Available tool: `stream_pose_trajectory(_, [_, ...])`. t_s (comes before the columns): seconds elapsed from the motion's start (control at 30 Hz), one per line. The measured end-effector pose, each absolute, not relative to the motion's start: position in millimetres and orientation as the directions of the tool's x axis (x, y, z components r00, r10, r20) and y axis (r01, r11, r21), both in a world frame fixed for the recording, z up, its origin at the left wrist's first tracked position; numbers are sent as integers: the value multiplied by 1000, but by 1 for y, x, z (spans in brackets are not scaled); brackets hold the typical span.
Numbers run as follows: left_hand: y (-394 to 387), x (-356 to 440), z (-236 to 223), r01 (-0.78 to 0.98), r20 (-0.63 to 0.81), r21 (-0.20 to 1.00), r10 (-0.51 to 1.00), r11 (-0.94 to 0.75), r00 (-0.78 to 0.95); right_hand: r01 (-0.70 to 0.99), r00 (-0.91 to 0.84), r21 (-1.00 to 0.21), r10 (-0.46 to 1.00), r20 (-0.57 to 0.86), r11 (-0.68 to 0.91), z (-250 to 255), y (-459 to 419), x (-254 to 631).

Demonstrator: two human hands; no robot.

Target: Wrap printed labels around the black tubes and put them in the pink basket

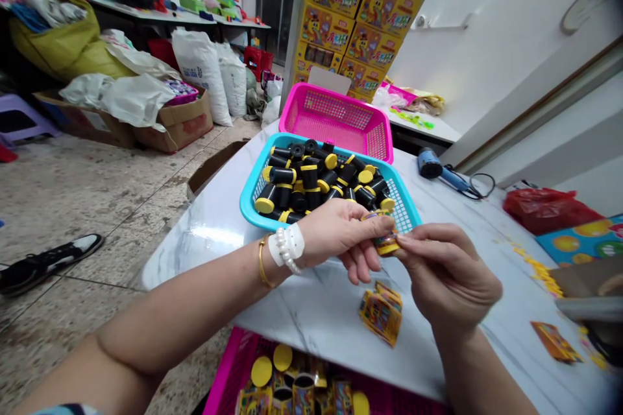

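Between my hands is a small yellow printed sleeve (388,244); whether a container is inside it I cannot tell. My left hand (341,233) pinches it with the thumb on top, and my right hand (445,266) grips its right edge between thumb and fingertips. Just beyond them, a turquoise basket (253,204) is filled with black cylinders (309,175) with yellow caps. Below my hands, a small pile of flat printed sleeves (382,312) lies on the marbled table (302,301). Nearest me, a magenta basket (231,363) holds several sleeved containers (302,395) with yellow ends.
An empty pink basket (335,120) stands behind the turquoise one. To the right lie a blue heat gun (431,163) with its cord, a red plastic bag (548,207), yellow bits (540,272) and more sleeves (555,342). Stacked yellow boxes (357,13) rise behind. A shoe (48,262) shows at left.
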State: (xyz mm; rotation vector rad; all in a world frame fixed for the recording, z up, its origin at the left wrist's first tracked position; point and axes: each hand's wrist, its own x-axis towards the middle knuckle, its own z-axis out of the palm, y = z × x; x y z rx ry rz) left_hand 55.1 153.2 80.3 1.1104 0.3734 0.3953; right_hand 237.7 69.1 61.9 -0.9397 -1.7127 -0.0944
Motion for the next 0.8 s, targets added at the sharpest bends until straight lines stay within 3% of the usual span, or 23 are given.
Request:
stream_pose_trajectory(0.1, [152,56,78,-85,-118,927,498,365,859,601,-106,-407,573,813,688,64,69,236])
stream_pose_trajectory(0.27, [146,57,79,13,-178,932,424,363,888,597,-214,-326,537,816,733,74,70,236])
stream_pose_trajectory(0.37, [145,51,87,72,-168,975,484,210,859,578,-201,-388,586,785,717,77,57,235])
stream_pose_trajectory(0.47, [146,45,93,98,45,985,768,-139,639,548,-265,-531,736,623,647,73,23,232])
stream_pose_trajectory(0.6, [150,48,89,167,295,893,823,-418,485,481,-455,-702,834,312,525,53,-28,228])
stream_pose_trajectory(0.67, [151,53,83,179,344,859,799,-480,493,559,-406,-678,870,279,478,38,-39,233])
stream_pose_trajectory(0.8, [151,61,74,193,392,812,759,-551,520,827,-121,-459,899,421,326,6,-24,253])
